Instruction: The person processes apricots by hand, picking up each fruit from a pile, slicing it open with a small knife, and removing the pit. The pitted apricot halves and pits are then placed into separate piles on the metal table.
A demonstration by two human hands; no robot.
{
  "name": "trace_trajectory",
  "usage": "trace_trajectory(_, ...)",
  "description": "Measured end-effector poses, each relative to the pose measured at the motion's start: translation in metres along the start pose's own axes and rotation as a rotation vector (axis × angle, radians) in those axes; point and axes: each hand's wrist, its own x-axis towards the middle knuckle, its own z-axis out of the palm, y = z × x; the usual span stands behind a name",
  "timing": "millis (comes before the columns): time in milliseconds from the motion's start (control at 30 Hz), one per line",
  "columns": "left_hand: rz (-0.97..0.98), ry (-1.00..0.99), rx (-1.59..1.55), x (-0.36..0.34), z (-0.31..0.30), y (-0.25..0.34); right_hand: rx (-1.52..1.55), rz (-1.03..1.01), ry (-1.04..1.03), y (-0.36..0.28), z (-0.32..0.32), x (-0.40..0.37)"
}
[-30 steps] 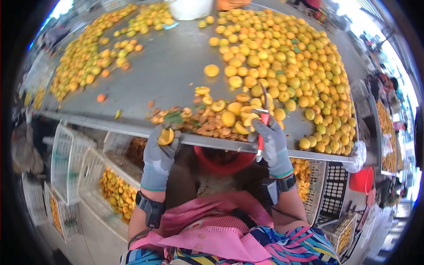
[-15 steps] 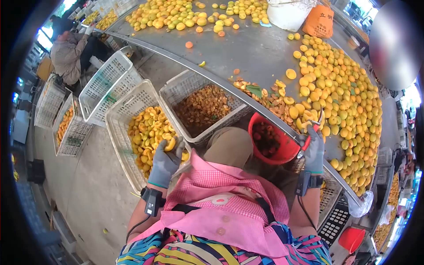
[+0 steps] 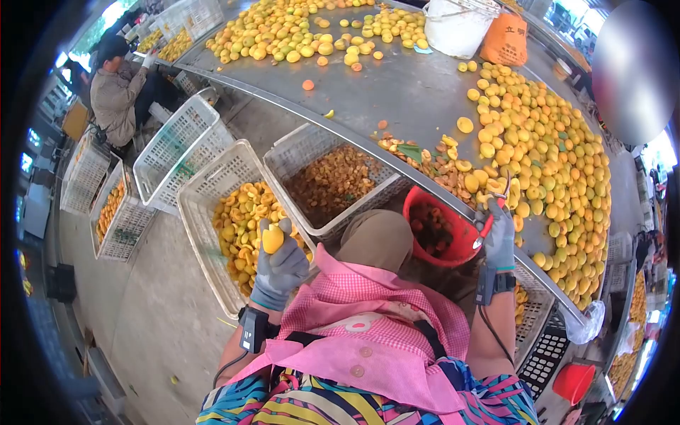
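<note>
My left hand [image 3: 282,268], in a grey glove, is raised over the near side of a white crate [image 3: 204,195] of halved apricots. Its fingers are closed around a yellow apricot piece [image 3: 272,239]. At the table edge, my gloved right hand [image 3: 501,232] grips red-handled shears [image 3: 484,231], their thin metal tip pointing up toward the fruit. Cut apricots and brownish scraps [image 3: 443,170] lie on the metal table [image 3: 397,78] just beyond that hand. Whole apricots [image 3: 545,163] are heaped to its right.
A red bucket [image 3: 462,242] with dark contents stands below the table edge. Beside it is a crate of brown scraps [image 3: 333,177]. A white bucket [image 3: 457,32] and an orange bag [image 3: 504,41] stand on the table. Another person [image 3: 117,92] sits at far left.
My left hand has turned, bringing the apricot piece upright above its fingers. My right hand stays at the table edge with the shears. The whole view has shifted slightly.
</note>
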Motion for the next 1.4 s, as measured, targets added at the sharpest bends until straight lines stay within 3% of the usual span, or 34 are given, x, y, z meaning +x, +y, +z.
trace_trajectory(167, 0.009, 0.059, 0.040, 0.001, 0.006, -0.010, -0.016, 0.008, 0.016, -0.002, 0.003, -0.001)
trace_trajectory(233, 0.096, 0.323, 0.201, 0.000, 0.010, -0.011, 0.020, 0.001, -0.025, -0.004, 0.006, -0.004)
trace_trajectory(300, 0.074, 0.266, 0.244, 0.006, 0.016, -0.014, 0.045, 0.016, -0.038, -0.005, 0.004, -0.001)
trace_trajectory(400, 0.215, 0.447, 0.327, 0.003, 0.013, -0.008, 0.064, -0.029, -0.033, -0.001, 0.006, -0.008)
trace_trajectory(433, 0.244, 0.516, 0.297, -0.017, -0.025, 0.017, 0.110, -0.019, -0.001, 0.004, 0.002, -0.008)
trace_trajectory(467, 0.469, 0.603, 0.411, -0.005, -0.014, 0.007, 0.016, -0.122, -0.013, -0.007, 0.006, -0.030)
trace_trajectory(500, 0.317, 0.402, -0.006, -0.019, -0.025, 0.022, 0.083, -0.128, -0.041, 0.000, -0.008, -0.023)
trace_trajectory(533, 0.335, 0.452, -0.110, -0.022, -0.031, 0.029, 0.151, -0.133, -0.068, 0.007, -0.022, -0.017)
trace_trajectory(567, 0.359, 0.501, -0.213, -0.025, -0.036, 0.037, 0.232, -0.034, 0.081, 0.003, -0.017, -0.012)
trace_trajectory(600, 0.575, 0.750, 0.042, -0.017, -0.030, 0.035, 0.241, -0.009, 0.108, -0.009, -0.015, -0.020)
trace_trajectory(633, 0.530, 0.741, 0.045, -0.013, -0.033, 0.034, 0.298, 0.003, 0.042, -0.003, -0.029, -0.013)
trace_trajectory(700, 0.534, 0.859, 0.087, 0.002, -0.033, 0.033, 0.276, -0.027, 0.123, -0.014, -0.033, -0.015)
trace_trajectory(767, 0.460, 0.835, 0.157, 0.028, -0.034, 0.033, 0.313, -0.045, 0.177, -0.029, -0.037, -0.012)
trace_trajectory(833, 0.181, 0.505, 0.452, 0.061, -0.033, 0.027, 0.355, -0.057, 0.225, -0.040, -0.042, -0.005)
trace_trajectory(900, 0.167, 0.581, 0.564, 0.112, -0.005, -0.011, 0.493, -0.155, 0.150, -0.051, -0.051, 0.002)
trace_trajectory(967, 0.026, 0.587, 0.962, 0.153, 0.010, -0.045, 0.524, -0.175, 0.189, -0.062, -0.056, 0.006)
trace_trajectory(1000, 0.014, 0.581, 0.983, 0.173, 0.014, -0.066, 0.553, -0.188, 0.184, -0.064, -0.061, 0.008)
trace_trajectory(1067, -0.165, 0.486, 1.506, 0.210, 0.015, -0.105, 0.596, -0.210, 0.174, -0.061, -0.071, 0.011)
trace_trajectory(1100, -0.182, 0.480, 1.524, 0.227, 0.007, -0.118, 0.616, -0.208, 0.186, -0.053, -0.078, 0.016)
trace_trajectory(1167, -0.304, 0.052, 1.962, 0.258, -0.017, -0.144, 0.708, -0.151, 0.205, -0.038, -0.090, 0.027)
trace_trajectory(1233, -0.374, -0.009, 1.985, 0.284, -0.033, -0.174, 0.769, -0.128, 0.228, -0.046, -0.085, 0.021)
trace_trajectory(1300, -0.437, -0.065, 1.997, 0.310, -0.051, -0.198, 0.621, -0.183, 0.188, -0.052, -0.085, 0.019)
trace_trajectory(1367, -0.305, -0.380, 2.313, 0.334, -0.068, -0.217, 0.602, -0.182, 0.208, -0.057, -0.089, 0.023)
trace_trajectory(1400, -0.321, -0.383, 2.315, 0.344, -0.074, -0.227, 0.612, -0.170, 0.192, -0.060, -0.092, 0.025)
